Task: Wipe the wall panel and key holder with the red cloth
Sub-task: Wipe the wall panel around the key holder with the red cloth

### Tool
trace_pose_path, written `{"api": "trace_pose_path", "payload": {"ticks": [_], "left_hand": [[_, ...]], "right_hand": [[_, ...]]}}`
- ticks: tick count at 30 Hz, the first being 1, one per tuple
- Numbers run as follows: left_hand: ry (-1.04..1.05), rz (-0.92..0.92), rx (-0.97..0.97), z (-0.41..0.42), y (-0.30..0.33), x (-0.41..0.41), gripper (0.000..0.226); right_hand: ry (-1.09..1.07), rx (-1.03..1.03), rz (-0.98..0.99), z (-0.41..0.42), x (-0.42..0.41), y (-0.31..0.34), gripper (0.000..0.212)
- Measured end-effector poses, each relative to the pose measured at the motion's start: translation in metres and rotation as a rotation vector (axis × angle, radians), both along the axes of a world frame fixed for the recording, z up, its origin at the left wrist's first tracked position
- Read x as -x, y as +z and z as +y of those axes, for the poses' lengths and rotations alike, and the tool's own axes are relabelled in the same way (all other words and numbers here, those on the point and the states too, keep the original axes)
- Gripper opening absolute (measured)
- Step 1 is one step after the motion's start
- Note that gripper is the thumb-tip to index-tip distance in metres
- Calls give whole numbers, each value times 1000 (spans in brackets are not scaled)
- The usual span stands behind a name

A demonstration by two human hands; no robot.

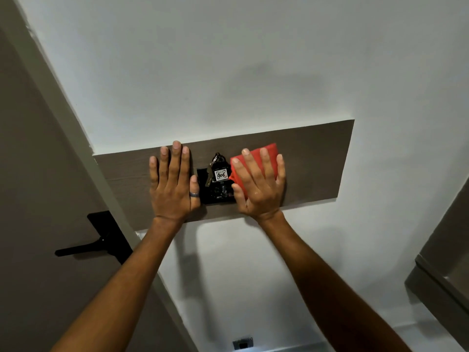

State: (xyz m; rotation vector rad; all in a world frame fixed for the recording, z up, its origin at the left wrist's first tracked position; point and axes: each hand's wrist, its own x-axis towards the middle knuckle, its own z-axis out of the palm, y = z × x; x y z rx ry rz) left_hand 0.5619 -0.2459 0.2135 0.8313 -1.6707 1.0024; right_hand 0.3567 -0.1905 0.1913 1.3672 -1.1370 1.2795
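Pressing red cloth [264,158] under flat right hand [258,184], left hand [172,184] flat, empty, key holder [218,184] between hands

So the brown wood-grain wall panel [314,161] is a long strip mounted on the white wall [228,59]. Black key holder [215,189] sits about mid-panel, with keys and a tag [220,174] reading 406 hanging on it. Left hand [172,184] lies flat on the panel just beside it; right hand [258,184] presses the red cloth [256,154] against the panel on the other side.
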Motion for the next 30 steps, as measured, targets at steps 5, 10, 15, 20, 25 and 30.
{"api": "trace_pose_path", "payload": {"ticks": [5,10,15,20,25,30], "left_hand": [[7,1,-7,-1,1,-1,63],[-1,8,-9,3,0,0,62],[-6,13,-27,4,2,-1,61],[27,29,10,2,1,0,60],[20,25,-1,3,-1,0,60],[13,29,10,4,2,1,60]], "right_hand": [[18,23,-96,-2,-21,-11,51],[26,27,90,1,12,-4,49],[112,-29,-121,3,-25,5,56],[27,7,-162,-3,-3,-8,54],[54,1,189,-4,21,-38,50],[-15,-34,-89,-5,-18,-39,52]]}}
